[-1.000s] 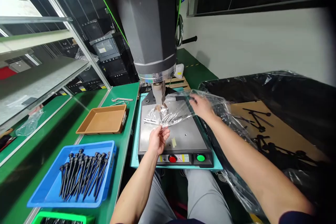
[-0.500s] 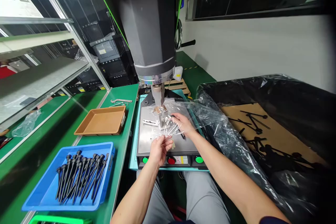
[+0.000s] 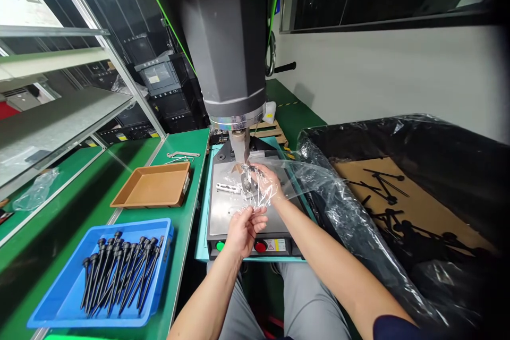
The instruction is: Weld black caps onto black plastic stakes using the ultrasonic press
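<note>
Nearest: red button (image 3: 260, 246) on the machine's front edge, just short of the left hand (image 3: 244, 228). Left thumb and fingertips pinched on the near edge of a clear plastic bag (image 3: 258, 197).

Bag lies directly beyond that pinch, crumpled, over the metal plate (image 3: 221, 220); a loose stretch trails off to the right.

Right hand (image 3: 269, 183) just past the pinch, among the film. Glare over its fingers; cannot tell whether they close on anything, or whether the hand is inside the bag.

Changed: a second ago the right hand was farther right, film stretched out. Now it has come in near the metal post (image 3: 239, 146); left hand almost unmoved. Handling now looks gathered at the post's foot.

Left of the grip: blue tray (image 3: 59, 289) of black rods (image 3: 117, 276), then brown tray (image 3: 147, 186). Right: plastic-lined bin (image 3: 350, 218). Above and beyond: machine head (image 3: 235, 53). Farthest, left: stacked crates (image 3: 163, 74).
</note>
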The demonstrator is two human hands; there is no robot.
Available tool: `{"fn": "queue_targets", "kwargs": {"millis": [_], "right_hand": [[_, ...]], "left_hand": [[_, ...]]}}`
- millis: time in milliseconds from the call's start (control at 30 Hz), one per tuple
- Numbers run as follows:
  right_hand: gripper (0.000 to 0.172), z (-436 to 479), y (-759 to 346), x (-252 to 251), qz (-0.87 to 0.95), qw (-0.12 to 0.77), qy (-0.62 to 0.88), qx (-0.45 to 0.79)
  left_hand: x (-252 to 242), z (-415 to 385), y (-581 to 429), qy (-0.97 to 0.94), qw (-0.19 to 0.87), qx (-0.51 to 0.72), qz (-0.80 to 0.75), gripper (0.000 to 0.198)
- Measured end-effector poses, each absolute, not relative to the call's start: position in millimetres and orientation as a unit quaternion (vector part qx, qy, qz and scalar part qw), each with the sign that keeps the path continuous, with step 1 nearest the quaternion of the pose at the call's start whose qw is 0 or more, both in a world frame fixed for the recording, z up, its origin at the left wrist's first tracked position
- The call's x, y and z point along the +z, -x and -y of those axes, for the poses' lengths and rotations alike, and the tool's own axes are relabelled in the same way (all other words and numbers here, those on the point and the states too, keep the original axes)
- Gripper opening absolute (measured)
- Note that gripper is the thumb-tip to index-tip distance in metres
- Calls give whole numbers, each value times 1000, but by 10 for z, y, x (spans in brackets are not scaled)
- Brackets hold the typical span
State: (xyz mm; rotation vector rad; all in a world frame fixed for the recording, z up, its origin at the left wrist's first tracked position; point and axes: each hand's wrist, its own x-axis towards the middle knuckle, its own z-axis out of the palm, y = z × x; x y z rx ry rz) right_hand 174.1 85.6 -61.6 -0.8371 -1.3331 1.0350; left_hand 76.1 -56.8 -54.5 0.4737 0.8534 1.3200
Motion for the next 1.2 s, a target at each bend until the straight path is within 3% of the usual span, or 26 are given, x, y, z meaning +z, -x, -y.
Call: {"fn": "queue_targets", "kwargs": {"millis": [233, 600, 733, 833, 1200], "right_hand": [[32, -984, -1613, -541, 583, 602, 348, 420], [48, -1066, -1594, -519, 599, 529, 381, 466], [30, -1061, -1632, -411, 645, 525, 349, 432], [27, -1089, -1618, -400, 647, 526, 351, 426], [46, -1117, -1548, -540, 577, 512, 423, 476]], "left_hand": [[-549, 544, -766, -208, 683, 584, -387, 33], [-596, 522, -707, -188, 681, 589, -392, 31], [-623, 515, -692, -184, 685, 587, -391, 32], [-635, 507, -681, -185, 684, 587, -392, 32], [-661, 540, -670, -178, 680, 583, -407, 30]]}}
